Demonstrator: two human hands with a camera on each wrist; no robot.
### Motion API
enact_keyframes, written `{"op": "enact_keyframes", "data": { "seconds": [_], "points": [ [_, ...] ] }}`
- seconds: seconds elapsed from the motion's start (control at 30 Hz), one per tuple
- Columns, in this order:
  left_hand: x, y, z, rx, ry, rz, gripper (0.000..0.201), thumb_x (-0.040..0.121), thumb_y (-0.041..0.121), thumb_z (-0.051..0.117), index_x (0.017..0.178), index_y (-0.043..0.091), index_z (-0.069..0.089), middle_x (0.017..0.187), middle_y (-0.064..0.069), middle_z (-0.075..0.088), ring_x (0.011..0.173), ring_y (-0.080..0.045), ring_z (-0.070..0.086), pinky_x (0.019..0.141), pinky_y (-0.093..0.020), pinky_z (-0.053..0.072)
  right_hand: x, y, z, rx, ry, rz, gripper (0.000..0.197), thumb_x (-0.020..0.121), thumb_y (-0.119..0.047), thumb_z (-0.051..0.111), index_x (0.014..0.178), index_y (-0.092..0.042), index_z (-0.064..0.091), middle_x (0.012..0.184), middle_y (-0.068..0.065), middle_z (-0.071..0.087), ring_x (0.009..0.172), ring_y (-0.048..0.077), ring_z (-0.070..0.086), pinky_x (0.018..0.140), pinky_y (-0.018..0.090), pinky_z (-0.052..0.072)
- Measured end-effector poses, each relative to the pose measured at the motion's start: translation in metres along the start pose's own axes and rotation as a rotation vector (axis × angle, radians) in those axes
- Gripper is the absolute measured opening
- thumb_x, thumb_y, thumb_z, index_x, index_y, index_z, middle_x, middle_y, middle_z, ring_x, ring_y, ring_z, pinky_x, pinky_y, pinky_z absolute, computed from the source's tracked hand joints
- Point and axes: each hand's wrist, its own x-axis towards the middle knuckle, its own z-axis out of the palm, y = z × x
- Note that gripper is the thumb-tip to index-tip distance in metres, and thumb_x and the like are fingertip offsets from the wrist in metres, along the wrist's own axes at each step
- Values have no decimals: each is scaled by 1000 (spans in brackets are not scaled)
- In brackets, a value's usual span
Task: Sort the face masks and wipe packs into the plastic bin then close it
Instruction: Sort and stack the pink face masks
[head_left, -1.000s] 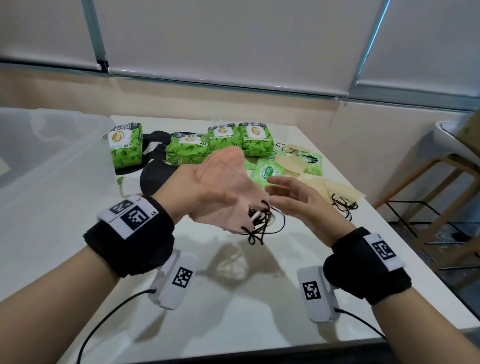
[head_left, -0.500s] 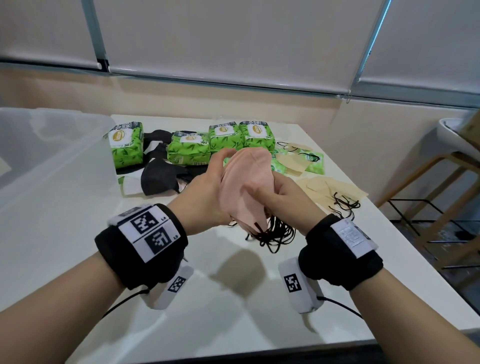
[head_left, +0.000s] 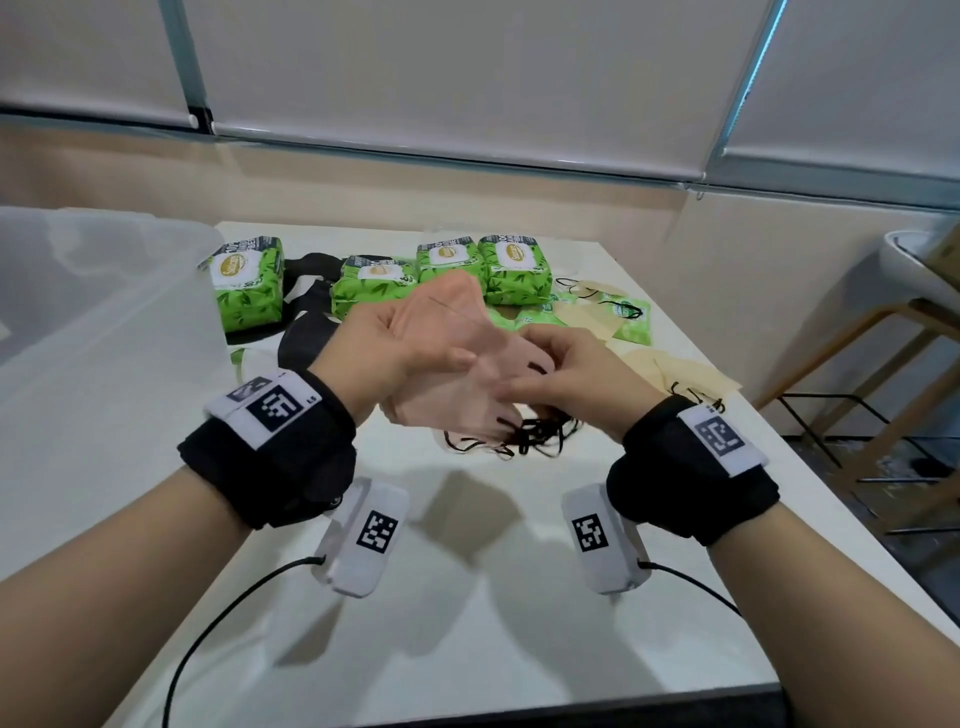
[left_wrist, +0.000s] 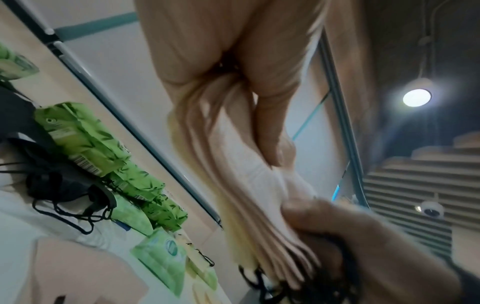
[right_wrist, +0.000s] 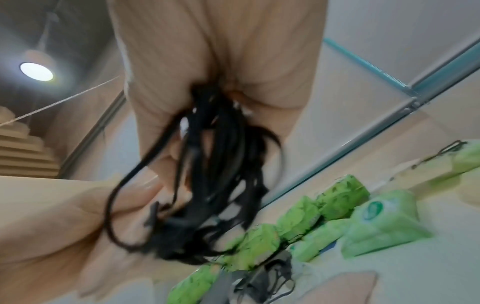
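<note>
Left grip (head_left: 400, 343) clasping pink masks (head_left: 457, 374), right grip (head_left: 566, 374) pinching their black loops (head_left: 524, 441), fingertips hidden, wrist views blurred.

Matt pink cloth masks (head_left: 441, 358); glossy green plastic wipe packs (head_left: 511, 270); glossy table (head_left: 467, 597).

Left wristband tag (head_left: 280, 407): white tag on the black strap, black square code, small characters "L5" at its edge.
Right wristband tag (head_left: 719, 435): white tag, square code only, no letters legible.
Green leaf-print wipe packs (head_left: 248, 291), far edge of the tabletop: oval brand label and dark banner print, both too blurred to read.
Wrist views: barcode on a green pack (left_wrist: 87, 165), digits illegible.
</note>
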Motion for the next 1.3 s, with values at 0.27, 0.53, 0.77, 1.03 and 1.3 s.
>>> {"op": "enact_keyframes", "data": {
  "seconds": [0.27,0.53,0.77,1.03,1.3],
  "points": [
    [23,1,-18,-64,172,-113,34,76,3,72,108,5,62,85,-5,66,61,-10,64,50,-18,52,15,23,-13,287,81,206,10,86,-23,66,85,-13,65,71,-4,64,58,9,59,65,23,54],
    [42,-5,-41,-75,219,-403,30,81,0,62,110,-1,54,84,-17,60,66,-26,58,78,-39,49,55,50,0,-523,41,258,25,93,-24,58,107,-7,69,103,5,66,100,20,59,81,25,42],
    [48,-12,-36,184,205,-239,68,66,-7,77,117,21,43,111,-18,54,74,-28,60,56,-35,56,86,77,26,-1048,-160,424,56,90,-50,54,120,-3,54,127,17,53,107,31,55,84,32,42],
    [49,-18,-34,500,13,-2,61,64,2,80,87,49,49,72,-3,51,58,-20,45,52,-27,38,73,74,4,-726,-98,380,14,85,-26,64,89,-14,60,94,5,63,82,19,59,66,23,41],
    [48,-23,-9,372,-116,-3,17,83,0,66,79,16,66,51,17,57,38,6,43,38,-7,32,43,41,-36,-63,96,188,40,77,18,52,87,-17,37,61,6,47,46,17,38,39,19,32]
  ]
}}
